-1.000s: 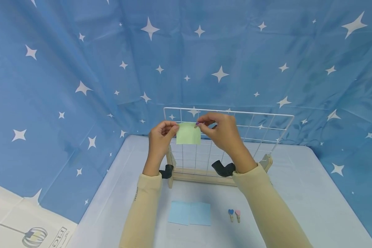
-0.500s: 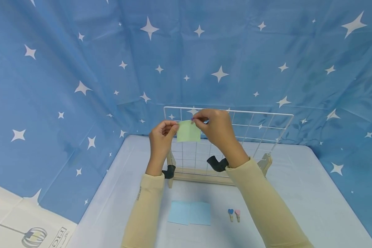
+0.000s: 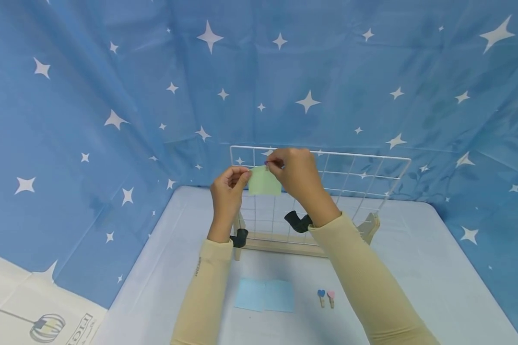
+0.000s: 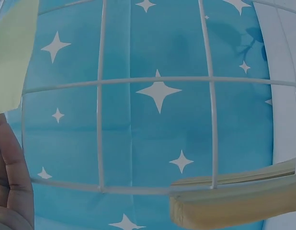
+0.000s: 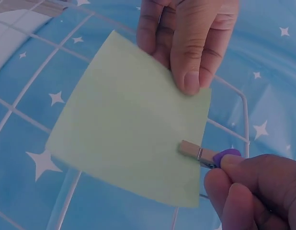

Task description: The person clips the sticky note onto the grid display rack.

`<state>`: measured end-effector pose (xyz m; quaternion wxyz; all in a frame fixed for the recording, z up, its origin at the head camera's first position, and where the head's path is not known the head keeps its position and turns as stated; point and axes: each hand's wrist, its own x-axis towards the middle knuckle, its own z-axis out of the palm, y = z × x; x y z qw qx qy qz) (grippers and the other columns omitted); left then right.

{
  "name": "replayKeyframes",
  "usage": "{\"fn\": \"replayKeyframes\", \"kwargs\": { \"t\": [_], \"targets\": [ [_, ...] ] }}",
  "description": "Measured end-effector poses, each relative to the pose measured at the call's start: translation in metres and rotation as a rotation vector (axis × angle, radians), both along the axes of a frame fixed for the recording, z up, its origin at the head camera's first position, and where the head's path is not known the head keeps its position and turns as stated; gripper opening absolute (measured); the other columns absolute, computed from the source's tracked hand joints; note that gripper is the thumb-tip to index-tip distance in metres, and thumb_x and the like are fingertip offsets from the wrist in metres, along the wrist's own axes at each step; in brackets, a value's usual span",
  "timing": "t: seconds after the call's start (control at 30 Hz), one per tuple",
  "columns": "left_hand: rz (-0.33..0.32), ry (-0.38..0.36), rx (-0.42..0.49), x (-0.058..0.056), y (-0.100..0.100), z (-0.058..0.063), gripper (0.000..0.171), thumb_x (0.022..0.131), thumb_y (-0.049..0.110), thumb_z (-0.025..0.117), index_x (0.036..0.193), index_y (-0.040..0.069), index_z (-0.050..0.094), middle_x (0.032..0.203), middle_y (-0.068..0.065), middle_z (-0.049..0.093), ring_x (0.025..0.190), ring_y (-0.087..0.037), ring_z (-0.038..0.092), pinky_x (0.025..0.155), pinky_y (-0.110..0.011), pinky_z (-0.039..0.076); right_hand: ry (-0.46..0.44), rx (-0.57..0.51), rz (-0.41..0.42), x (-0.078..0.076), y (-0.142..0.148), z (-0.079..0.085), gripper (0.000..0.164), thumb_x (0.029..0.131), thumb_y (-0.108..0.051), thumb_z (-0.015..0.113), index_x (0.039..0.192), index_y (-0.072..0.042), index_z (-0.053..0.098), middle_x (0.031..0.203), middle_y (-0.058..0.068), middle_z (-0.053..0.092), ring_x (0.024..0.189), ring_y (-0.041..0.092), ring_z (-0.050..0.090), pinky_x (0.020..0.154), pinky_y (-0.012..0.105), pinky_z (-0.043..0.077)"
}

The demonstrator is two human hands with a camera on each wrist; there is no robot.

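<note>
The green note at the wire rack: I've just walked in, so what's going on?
A person's left hand pinches the green note by its edge in front of the wire rack. The right hand holds a purple-topped clip whose wooden end laps over the note's top edge; whether it also grips the rack I can't tell. Two blue notes, a blue heart clip and a pink heart clip lie on the table.

The right hand (image 3: 299,171) partly covers the purple ornament (image 5: 226,154) on its wooden clothespin (image 5: 191,149); below the left hand (image 3: 228,190), sleeve lettering (image 3: 197,267) is too small for me to read.
</note>
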<state>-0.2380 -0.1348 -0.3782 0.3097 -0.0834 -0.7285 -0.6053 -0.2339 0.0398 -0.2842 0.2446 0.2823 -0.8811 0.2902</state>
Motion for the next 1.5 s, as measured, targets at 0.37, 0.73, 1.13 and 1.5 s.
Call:
{"fn": "replayKeyframes", "kwargs": {
  "t": [0.37,0.73,1.13,1.5],
  "targets": [
    [0.034,0.019,-0.001,-0.002,0.002,0.0,0.016,0.101,0.016,0.079,0.105,0.0,0.08,0.097,-0.014,0.079,0.088,-0.026,0.074,0.077,-0.021,0.055,-0.017,0.092,-0.081,0.001,-0.01,0.001,0.012,0.104,-0.003,0.072,0.106,0.002,0.083,0.1,0.017,0.081,0.086,0.031,0.078,0.078,0.041,0.065],
    [0.048,0.006,-0.02,0.001,0.002,0.001,0.019,0.101,0.019,0.081,0.107,0.001,0.081,0.098,-0.014,0.08,0.092,-0.029,0.076,0.081,-0.023,0.059,0.224,-0.027,-0.056,0.0,-0.004,-0.017,0.016,0.096,-0.003,0.082,0.101,0.007,0.07,0.091,0.022,0.078,0.077,0.033,0.077,0.073,0.043,0.066],
    [0.024,-0.013,0.018,0.005,-0.004,-0.003,0.02,0.099,0.016,0.082,0.11,0.0,0.08,0.101,-0.014,0.08,0.094,-0.024,0.076,0.082,-0.021,0.06,0.105,-0.272,0.109,-0.003,0.016,-0.038,0.024,0.091,0.001,0.085,0.11,0.007,0.072,0.091,0.019,0.076,0.081,0.032,0.076,0.076,0.045,0.068],
    [-0.035,-0.026,0.038,0.011,-0.012,-0.008,0.028,0.098,0.016,0.083,0.119,-0.002,0.076,0.112,-0.015,0.078,0.102,-0.023,0.074,0.09,-0.022,0.06,-0.127,-0.439,0.269,0.001,0.035,-0.052,0.037,0.087,0.011,0.084,0.122,0.009,0.071,0.11,0.022,0.075,0.098,0.037,0.076,0.089,0.032,0.064]
  ]
}}
